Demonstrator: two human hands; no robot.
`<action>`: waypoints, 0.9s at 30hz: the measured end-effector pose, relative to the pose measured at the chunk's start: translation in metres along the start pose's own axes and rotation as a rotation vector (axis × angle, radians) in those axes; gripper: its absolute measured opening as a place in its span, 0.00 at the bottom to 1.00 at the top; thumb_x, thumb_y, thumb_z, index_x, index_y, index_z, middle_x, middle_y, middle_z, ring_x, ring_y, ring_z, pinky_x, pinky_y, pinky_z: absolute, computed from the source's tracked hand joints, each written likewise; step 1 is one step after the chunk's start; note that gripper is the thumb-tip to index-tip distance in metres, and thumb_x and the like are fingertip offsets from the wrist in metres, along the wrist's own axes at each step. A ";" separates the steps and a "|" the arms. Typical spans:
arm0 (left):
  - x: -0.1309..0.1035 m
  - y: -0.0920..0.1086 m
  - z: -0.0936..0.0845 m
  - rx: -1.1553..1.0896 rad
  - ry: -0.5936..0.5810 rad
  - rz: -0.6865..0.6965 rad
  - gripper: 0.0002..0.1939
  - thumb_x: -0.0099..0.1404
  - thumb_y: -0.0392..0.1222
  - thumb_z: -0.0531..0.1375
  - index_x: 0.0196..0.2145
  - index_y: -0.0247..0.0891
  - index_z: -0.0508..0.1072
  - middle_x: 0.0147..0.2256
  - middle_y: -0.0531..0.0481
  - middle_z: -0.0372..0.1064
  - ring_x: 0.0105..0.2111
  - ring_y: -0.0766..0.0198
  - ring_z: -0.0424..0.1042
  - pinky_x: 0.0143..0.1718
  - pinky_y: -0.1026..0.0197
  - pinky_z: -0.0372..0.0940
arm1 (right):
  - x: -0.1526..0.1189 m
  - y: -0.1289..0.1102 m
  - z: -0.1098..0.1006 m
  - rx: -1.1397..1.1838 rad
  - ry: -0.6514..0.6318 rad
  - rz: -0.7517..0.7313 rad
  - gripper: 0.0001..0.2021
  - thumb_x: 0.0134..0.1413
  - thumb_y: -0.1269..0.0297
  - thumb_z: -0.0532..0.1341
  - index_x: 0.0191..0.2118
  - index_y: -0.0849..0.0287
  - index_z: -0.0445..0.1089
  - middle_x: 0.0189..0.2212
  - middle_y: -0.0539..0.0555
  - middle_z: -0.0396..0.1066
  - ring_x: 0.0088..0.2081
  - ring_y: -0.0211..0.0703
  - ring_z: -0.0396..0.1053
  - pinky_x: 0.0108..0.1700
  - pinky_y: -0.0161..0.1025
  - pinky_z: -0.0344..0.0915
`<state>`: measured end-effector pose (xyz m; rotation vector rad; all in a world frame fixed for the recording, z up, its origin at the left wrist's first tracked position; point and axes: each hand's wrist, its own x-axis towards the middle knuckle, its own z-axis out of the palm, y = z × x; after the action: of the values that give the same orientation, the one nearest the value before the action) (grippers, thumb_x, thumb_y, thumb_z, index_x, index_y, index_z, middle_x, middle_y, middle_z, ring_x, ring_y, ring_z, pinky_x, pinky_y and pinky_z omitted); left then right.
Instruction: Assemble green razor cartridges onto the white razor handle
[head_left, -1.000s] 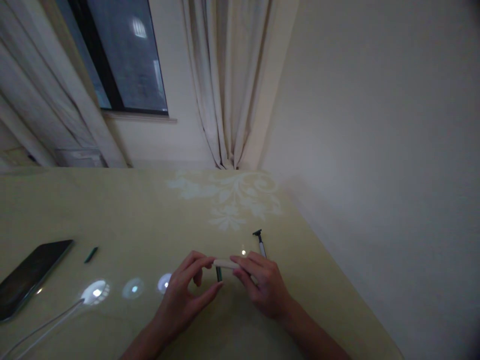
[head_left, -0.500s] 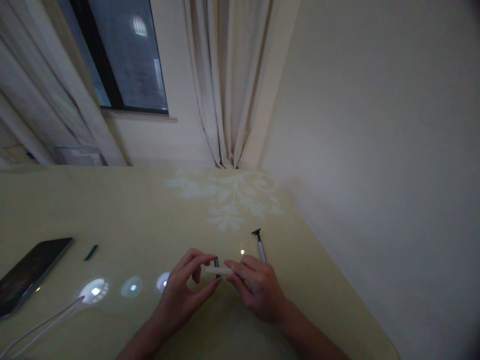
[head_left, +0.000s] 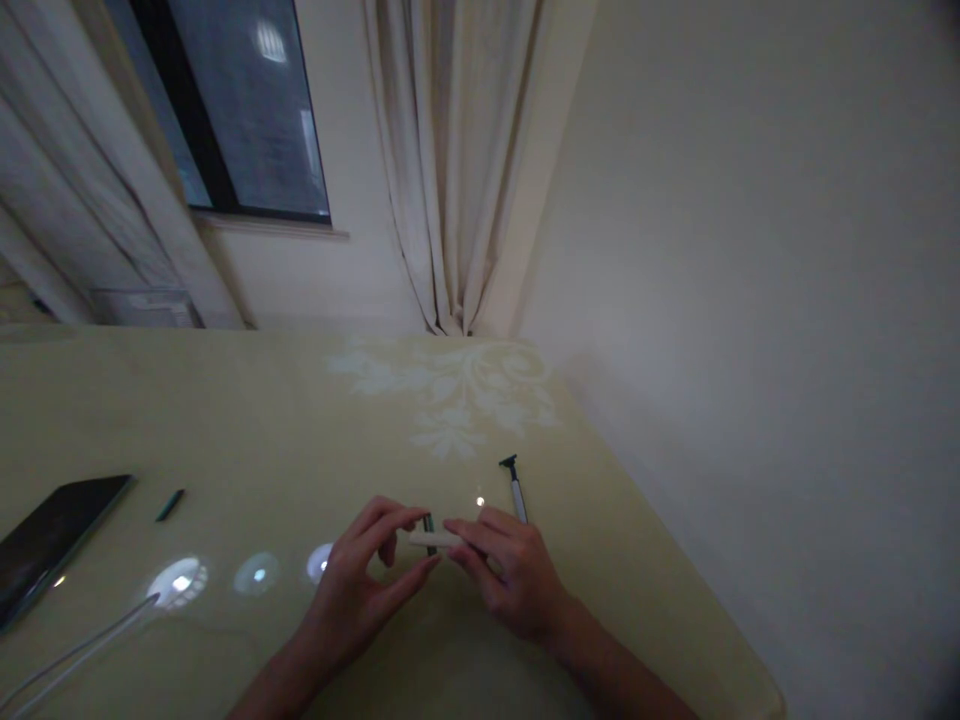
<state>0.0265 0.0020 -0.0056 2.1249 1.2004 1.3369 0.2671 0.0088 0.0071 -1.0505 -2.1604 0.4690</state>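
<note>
Between the thumb and fingertips of my left hand (head_left: 364, 565) is a small dark-green razor cartridge (head_left: 429, 522), held upright by its two ends. My right hand (head_left: 514, 565) pinches a pale flat stick (head_left: 431, 539), whose tip lies across the cartridge's face. What kind of stick it is does not show, as my fingers cover its other end. Just beyond my right hand lies a razor (head_left: 517, 492) with a black neck and a grey handle, its lower end hidden behind the hand.
On the left of the table (head_left: 315, 440) lie a dark phone (head_left: 64, 535) and a small dark-green strip (head_left: 170, 505). A white cable (head_left: 90, 645) runs in from the lower left. A wall (head_left: 712, 350) borders the table's right side; a curtain (head_left: 450, 170) hangs behind.
The whole view has shifted slightly, so things on the table sit a little further left. Both hands keep their grips, and the stick stays against the cartridge.
</note>
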 end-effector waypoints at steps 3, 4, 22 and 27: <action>0.000 0.000 0.001 -0.009 0.011 0.003 0.21 0.66 0.38 0.70 0.55 0.46 0.75 0.38 0.53 0.70 0.29 0.67 0.70 0.33 0.63 0.71 | 0.000 0.000 0.000 -0.015 0.037 0.022 0.19 0.76 0.55 0.56 0.56 0.59 0.79 0.36 0.58 0.76 0.37 0.45 0.73 0.40 0.38 0.67; 0.000 0.000 0.001 -0.012 0.011 -0.002 0.21 0.66 0.39 0.70 0.55 0.46 0.75 0.38 0.53 0.70 0.29 0.67 0.70 0.33 0.63 0.71 | 0.000 0.000 0.001 -0.015 0.036 0.022 0.19 0.76 0.55 0.56 0.56 0.59 0.79 0.35 0.58 0.75 0.37 0.45 0.73 0.40 0.38 0.67; 0.001 -0.002 -0.004 0.013 0.025 -0.010 0.20 0.65 0.40 0.70 0.54 0.46 0.76 0.37 0.53 0.70 0.27 0.67 0.68 0.32 0.63 0.70 | -0.001 -0.005 0.008 -0.045 0.061 -0.042 0.19 0.76 0.55 0.55 0.55 0.60 0.79 0.32 0.57 0.74 0.33 0.44 0.71 0.35 0.38 0.65; 0.000 -0.004 -0.003 0.024 0.019 -0.008 0.19 0.66 0.39 0.69 0.54 0.46 0.76 0.37 0.53 0.70 0.28 0.66 0.70 0.34 0.61 0.71 | 0.000 -0.003 0.008 -0.072 0.110 -0.034 0.19 0.76 0.55 0.55 0.56 0.60 0.79 0.33 0.57 0.74 0.34 0.45 0.71 0.36 0.38 0.65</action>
<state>0.0225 0.0039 -0.0065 2.1263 1.2374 1.3490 0.2597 0.0072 0.0034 -1.0524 -2.1078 0.3128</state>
